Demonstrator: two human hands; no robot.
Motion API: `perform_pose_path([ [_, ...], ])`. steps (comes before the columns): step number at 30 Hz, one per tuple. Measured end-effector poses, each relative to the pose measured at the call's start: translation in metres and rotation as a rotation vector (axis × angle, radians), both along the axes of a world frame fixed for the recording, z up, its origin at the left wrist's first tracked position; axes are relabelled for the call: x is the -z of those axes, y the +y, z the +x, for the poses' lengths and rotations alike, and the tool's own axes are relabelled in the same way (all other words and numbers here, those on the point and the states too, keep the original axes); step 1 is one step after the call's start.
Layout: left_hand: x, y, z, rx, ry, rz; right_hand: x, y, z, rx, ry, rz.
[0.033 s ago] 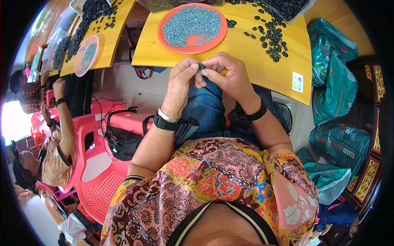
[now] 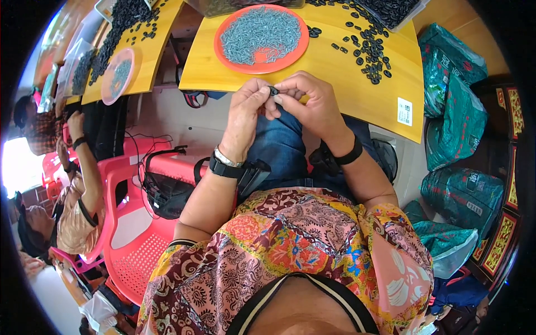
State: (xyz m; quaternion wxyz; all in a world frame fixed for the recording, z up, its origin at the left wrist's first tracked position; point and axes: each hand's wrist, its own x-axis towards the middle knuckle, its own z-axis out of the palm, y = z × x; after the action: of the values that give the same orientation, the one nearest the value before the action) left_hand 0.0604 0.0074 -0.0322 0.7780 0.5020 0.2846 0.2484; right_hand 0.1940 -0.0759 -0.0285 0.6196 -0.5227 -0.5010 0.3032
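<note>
A small black plastic part (image 2: 273, 91) is pinched between both my hands, just off the table's near edge and above my lap. My left hand (image 2: 249, 104) grips it from the left between thumb and fingers. From the right, my right hand (image 2: 310, 100) closes thumb and fingertips on the same part. The fingers hide most of it. Just beyond the hands, an orange-red plate (image 2: 224, 60) of small silvery screws (image 2: 260, 34) lies on the yellow table (image 2: 329, 78). Loose black oval parts (image 2: 373, 56) like the held one are scattered to the plate's right.
A clear bin of black parts (image 2: 391, 11) stands at the far right. Green bags (image 2: 455, 117) line the right side. At left are a pink chair (image 2: 131, 262) with a black bag (image 2: 162, 195), another table with a pink plate (image 2: 106, 84), and a seated co-worker (image 2: 78, 223).
My hands and the black part stay in the same place. At the left, the co-worker's raised hand has shifted slightly.
</note>
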Motion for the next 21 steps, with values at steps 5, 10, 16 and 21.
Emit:
perform_pose_path([
  [5,0.002,-0.002,0.001,0.007,-0.051,-0.002,0.01,0.001,-0.001,0.139,-0.208,0.096],
  [10,0.004,-0.004,0.002,0.011,-0.058,0.057,0.015,0.002,0.002,0.19,-0.346,0.126],
  [16,0.002,-0.005,0.002,-0.004,-0.042,0.058,0.016,0.002,0.003,0.193,-0.375,0.149],
  [21,0.004,-0.001,0.0,0.036,-0.06,0.055,0.011,-0.001,0.002,0.163,-0.308,0.1],
])
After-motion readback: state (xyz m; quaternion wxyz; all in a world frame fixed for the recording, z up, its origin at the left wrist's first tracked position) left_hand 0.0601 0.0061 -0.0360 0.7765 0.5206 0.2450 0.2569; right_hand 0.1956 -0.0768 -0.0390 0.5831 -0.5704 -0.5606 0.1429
